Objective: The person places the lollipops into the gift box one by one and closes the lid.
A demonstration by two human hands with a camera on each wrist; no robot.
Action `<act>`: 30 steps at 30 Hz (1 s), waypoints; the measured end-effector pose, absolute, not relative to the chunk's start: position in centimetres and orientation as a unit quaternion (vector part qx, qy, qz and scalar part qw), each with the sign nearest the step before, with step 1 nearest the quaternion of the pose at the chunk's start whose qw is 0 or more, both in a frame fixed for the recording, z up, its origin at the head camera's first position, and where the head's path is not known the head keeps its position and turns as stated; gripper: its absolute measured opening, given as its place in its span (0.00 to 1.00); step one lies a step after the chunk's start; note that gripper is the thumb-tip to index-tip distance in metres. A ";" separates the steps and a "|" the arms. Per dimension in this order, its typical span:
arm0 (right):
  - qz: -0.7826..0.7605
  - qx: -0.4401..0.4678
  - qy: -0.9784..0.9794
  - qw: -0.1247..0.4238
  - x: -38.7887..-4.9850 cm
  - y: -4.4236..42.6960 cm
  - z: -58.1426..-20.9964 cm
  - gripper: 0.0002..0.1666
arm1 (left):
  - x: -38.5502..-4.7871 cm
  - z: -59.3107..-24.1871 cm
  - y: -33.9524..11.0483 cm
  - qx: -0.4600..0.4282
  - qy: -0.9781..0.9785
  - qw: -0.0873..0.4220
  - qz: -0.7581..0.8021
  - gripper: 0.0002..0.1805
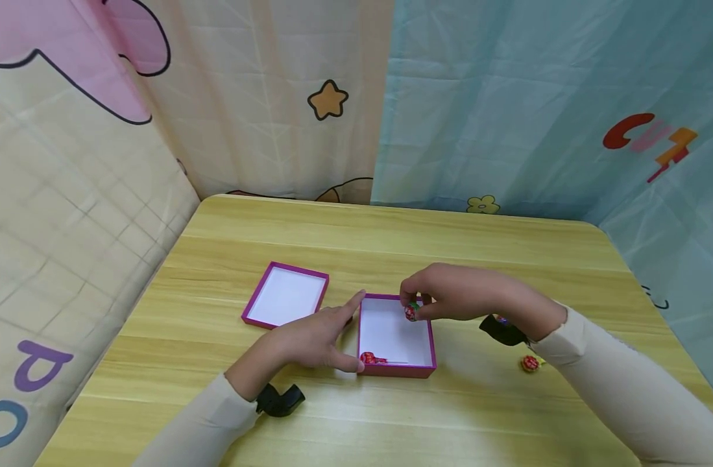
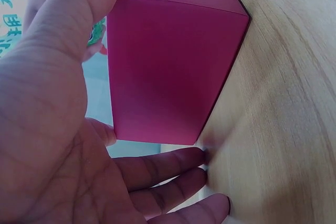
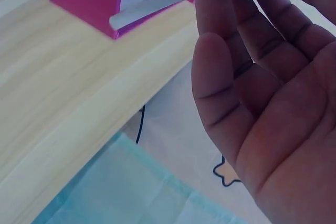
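A purple-red square box (image 1: pixel 398 370) with a white inside stands on the table. My left hand (image 1: pixel 318 337) lies along its left side, thumb and index finger touching the two left corners. In the left wrist view, the other fingers (image 2: pixel 181 179) extend beside the box wall. Over the box's right back part, my right hand (image 1: pixel 455 290) pinches a lollipop (image 1: pixel 411 312) with a red and green wrapper. Its white stick (image 3: pixel 157 7) shows in the right wrist view. A red lollipop (image 1: pixel 368 358) lies inside the box by the front left corner.
The box's lid (image 1: pixel 289 295), white side up, lies left of the box. Right of it, under the right forearm, are a red and yellow lollipop (image 1: pixel 530 363) and a partly hidden purple one (image 1: pixel 501 319). Printed curtains (image 1: pixel 496 104) hang behind the wooden table (image 1: pixel 391 421).
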State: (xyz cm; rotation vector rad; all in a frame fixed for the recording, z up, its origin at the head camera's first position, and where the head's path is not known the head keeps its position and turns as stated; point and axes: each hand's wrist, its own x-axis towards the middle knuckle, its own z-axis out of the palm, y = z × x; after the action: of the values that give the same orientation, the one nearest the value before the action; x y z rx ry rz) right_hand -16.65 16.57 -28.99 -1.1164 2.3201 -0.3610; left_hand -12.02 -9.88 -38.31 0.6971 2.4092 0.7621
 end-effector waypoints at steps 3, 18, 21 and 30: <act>-0.137 -0.413 0.860 0.267 -16.6 15.9 -29.3 0.05 | -12.0 -38.3 -9.9 0.253 0.888 0.260 0.282 0.67; -0.144 -0.407 0.855 0.288 -16.9 13.2 -31.3 0.05 | -12.1 -38.1 -10.0 0.265 0.887 0.253 0.281 0.67; -0.136 -0.401 0.852 0.309 -17.0 12.8 -32.0 0.05 | -12.1 -38.1 -9.9 0.266 0.887 0.253 0.281 0.67; -0.120 -0.398 0.853 0.317 -16.7 11.9 -33.2 0.06 | -12.1 -38.1 -10.0 0.260 0.889 0.257 0.277 0.67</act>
State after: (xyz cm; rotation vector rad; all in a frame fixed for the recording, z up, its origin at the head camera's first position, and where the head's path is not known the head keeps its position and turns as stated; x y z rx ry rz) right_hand -16.72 11.85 -33.18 -1.0465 2.2441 -0.3162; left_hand -12.05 -9.97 -38.12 0.7053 2.4100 0.7509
